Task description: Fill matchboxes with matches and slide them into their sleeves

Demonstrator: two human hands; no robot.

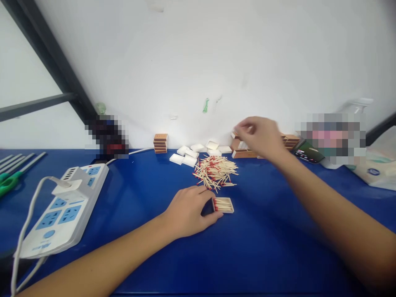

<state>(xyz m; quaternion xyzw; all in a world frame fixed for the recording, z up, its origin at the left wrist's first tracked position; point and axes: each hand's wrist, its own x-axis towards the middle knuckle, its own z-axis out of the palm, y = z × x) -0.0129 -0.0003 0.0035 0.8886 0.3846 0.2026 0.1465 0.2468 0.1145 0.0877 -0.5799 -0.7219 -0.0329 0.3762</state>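
Note:
On the blue table, the thumb and fingers of my left hand [192, 210] are closed around the left end of a small white matchbox tray [228, 211]. Matches [223, 203] lie lengthwise in that tray, red heads toward my palm. Raised by the wall, my right hand [261, 134] has thumb and finger pinched at the top of a brown matchbox sleeve [234, 135]; the fingertips are slightly blurred. More brown matchbox sleeves [244, 154] are piled below it, partly hidden by the hand. Between both hands lies a heap of loose red-tipped matches [215, 171].
Several white trays [189, 160] lie behind the heap. A stack of brown matchboxes [160, 143] stands near the wall. At left are a power strip [77, 214] with a plugged cable and green-handled scissors [10, 183]. A phone [307, 151] and a white package [379, 169] sit at right.

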